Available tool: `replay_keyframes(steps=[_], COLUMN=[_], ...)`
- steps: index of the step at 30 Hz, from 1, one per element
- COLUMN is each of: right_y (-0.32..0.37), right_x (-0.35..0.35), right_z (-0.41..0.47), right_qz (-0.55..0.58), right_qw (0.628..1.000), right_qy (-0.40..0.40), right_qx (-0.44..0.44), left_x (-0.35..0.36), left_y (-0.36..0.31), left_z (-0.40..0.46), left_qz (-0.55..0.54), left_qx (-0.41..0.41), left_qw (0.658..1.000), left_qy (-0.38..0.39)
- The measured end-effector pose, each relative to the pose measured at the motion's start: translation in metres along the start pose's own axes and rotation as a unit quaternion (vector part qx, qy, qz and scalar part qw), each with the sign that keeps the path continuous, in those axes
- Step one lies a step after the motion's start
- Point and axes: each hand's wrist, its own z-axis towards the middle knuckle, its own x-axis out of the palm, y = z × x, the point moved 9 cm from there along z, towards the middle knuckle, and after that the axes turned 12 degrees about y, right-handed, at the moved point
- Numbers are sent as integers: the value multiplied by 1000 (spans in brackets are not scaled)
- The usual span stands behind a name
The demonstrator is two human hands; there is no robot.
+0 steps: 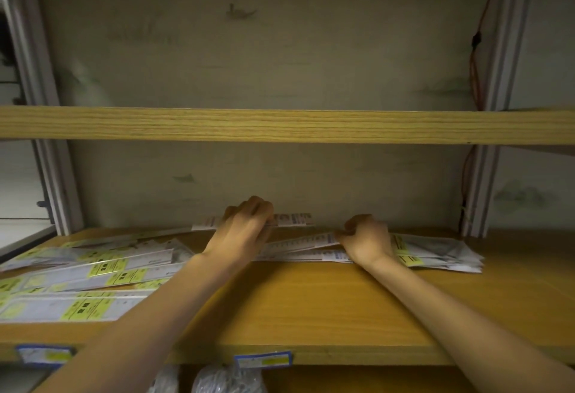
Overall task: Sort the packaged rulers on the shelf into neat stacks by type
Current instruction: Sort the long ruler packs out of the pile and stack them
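Observation:
Packaged rulers lie on a wooden shelf (311,305). A loose heap with yellow-green labels (93,271) covers the left side. A flatter stack (441,252) sits at the right. A few white-labelled packs (298,245) lie at the back middle. My left hand (245,224) grips a long pack (295,219) lifted near the back wall. My right hand (365,238) pinches the end of another pack (323,239) lying on the middle ones.
An upper shelf board (286,125) runs just above the hands. Metal uprights (476,193) stand at both sides, with an orange cable (474,63) along the right one. Blue price tags (263,359) are on the shelf's front edge. Bagged items (217,380) show below.

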Motion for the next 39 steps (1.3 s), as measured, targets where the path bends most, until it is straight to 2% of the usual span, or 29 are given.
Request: replay_keyframes(steps=[5,7,11,14,17,22,27,31,39], right_y=[0,1,11,7,2,-11,-40,-46,-18], right_x=[9,5,-7,2,12,8,0,0,-1], right_z=[-2,-3,-2,-2,-6,-4,6,6,-2], right_qz=[-72,-51,110,249,293,343,319,259,45], right_qw=[997,998,993,967,949,934,936,952,997], right_qy=[9,0,10,60,96,41,-26,-43,-16], right_qx=[-13,-24,-42,14,63,85,147,158,62], left_x=[6,9,16,20,26,34,27,23,24], left_y=[-3,-4,-8,-14,-21,-22,-13,-2,8], left_z=[1,3,7,12,17,20,16,8,0], left_qz=[1,-3,-13,-29,-45,-49,-1,23,32], left_qx=[4,9,15,18,28,33,26,9,-13], left_qw=[1000,1000,1000,999,998,998,1000,1000,999], left_qy=[5,7,18,26,30,32,11,6,28])
